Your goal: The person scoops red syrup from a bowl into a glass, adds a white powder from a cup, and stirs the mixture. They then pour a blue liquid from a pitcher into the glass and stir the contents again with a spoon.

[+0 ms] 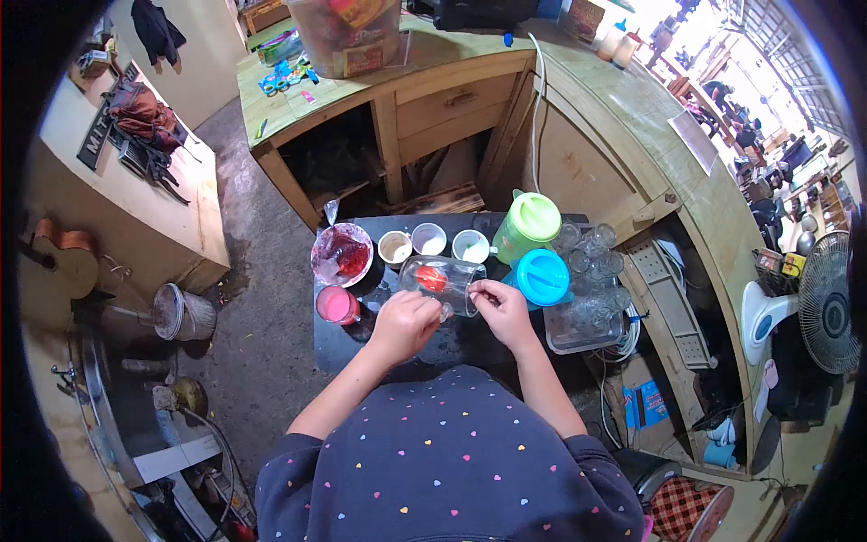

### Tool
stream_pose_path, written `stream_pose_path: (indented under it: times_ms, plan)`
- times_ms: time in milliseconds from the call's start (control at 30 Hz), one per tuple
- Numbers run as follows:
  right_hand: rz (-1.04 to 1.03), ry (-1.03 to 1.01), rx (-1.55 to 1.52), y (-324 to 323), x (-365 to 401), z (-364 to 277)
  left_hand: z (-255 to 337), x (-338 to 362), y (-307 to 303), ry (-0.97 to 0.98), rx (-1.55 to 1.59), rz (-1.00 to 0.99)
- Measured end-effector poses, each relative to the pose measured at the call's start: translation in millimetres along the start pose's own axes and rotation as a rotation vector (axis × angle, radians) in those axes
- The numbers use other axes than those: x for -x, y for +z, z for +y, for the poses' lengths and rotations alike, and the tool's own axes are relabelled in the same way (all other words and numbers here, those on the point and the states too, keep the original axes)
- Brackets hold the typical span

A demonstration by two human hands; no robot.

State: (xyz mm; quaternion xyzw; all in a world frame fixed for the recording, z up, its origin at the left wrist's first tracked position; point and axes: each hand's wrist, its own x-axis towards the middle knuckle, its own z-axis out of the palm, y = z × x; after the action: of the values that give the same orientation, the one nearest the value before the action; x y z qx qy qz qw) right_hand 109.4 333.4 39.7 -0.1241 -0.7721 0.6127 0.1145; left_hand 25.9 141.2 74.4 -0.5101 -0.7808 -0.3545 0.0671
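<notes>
Crowded and dark, the small worktop [361, 348] stands on a concrete floor in front of a wooden counter [452, 86], and nearly all of its surface is taken. A glass mug [442, 282] with something red [432, 278] inside is held on its side above the middle of the worktop. The left hand [404, 325] curls closed against the mug's near side, and the fingers [480, 291] of the right hand [503, 312] pinch its right end; whether they also hold something small there is too fine to tell. With the mug tilted this far, the red contents could slide out onto the worktop or the sleeve. A glass of pink drink [336, 305] sits just beside the left wrist near the left edge, so a backward move of the elbow could tip it off. A covered bowl of red food [341, 253] and three small cups [428, 238] line the far edge, close enough for the mug to knock. At the right edge, a blue-lidded jug [542, 277], a green jug [526, 226] and a tray of glasses [587, 307] leave the right hand little room.
</notes>
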Motion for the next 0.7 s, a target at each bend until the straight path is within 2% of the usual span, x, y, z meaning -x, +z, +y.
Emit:
stream_pose_path:
  times_ms: [133, 233, 267, 367, 467, 533, 633, 700]
  plan:
    - [0.081, -0.058, -0.260, 4.2, 6.2, 5.5, -0.4, -2.6, 1.4, 0.004, -0.006, 0.042]
    - [0.044, 0.126, -0.567, -14.6, 12.9, 3.3, -6.1, -5.0, -8.8, -0.045, 0.041, 0.076]
    - [0.105, 0.165, -0.690, -17.7, 15.6, 1.4, -9.8, -5.2, -9.8, -0.068, 0.053, 0.125]
    - [0.131, 0.122, -0.600, -33.9, 14.2, -13.9, -18.5, -4.6, -14.8, -0.033, 0.023, 0.136]
    - [0.058, -0.147, -0.086, -42.1, 6.1, -26.7, -17.1, -6.7, -20.6, -0.037, 0.036, 0.123]
    - [-0.004, -0.297, 0.363, -47.3, 1.1, -62.0, -16.9, -8.9, -21.7, -0.039, 0.053, 0.112]
    - [-0.085, -0.610, 0.814, -48.4, -14.6, -84.4, -18.6, -9.9, -23.0, -0.037, 0.123, 0.070]
    - [-0.134, -0.710, 0.999, -45.8, -23.2, -105.4, -23.5, -10.7, -24.0, -0.046, 0.186, 0.007]
